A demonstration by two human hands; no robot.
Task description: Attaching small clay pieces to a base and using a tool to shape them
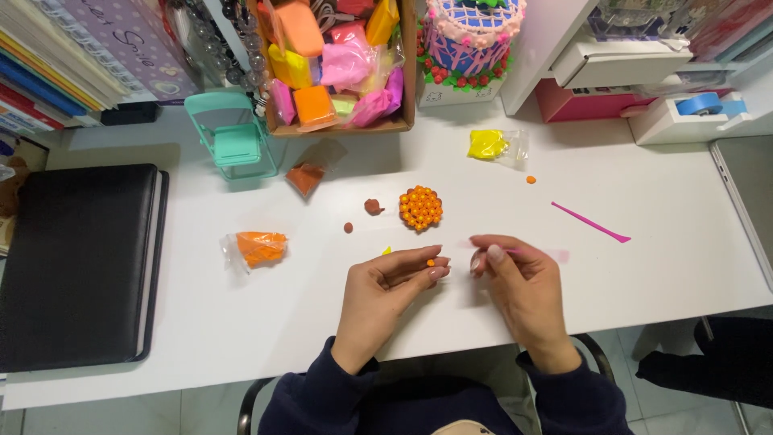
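The left hand [386, 282] is pinching a tiny orange clay ball [431, 263] at its fingertips, over the white surface [241, 314]. The right hand [515, 278] is gripping a pink modelling tool [535, 254], just beside. An orange beaded clay piece [421, 208] is lying nearby.

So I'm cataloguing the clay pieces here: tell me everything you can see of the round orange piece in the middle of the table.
The round orange piece is a small disc packed with many tiny glossy orange balls, with a darker brown rim showing at its left edge. It looks like soft modelling clay. It lies flat on the white table, just beyond both hands, and nothing touches it. A small brown clay lump sits apart to its left.
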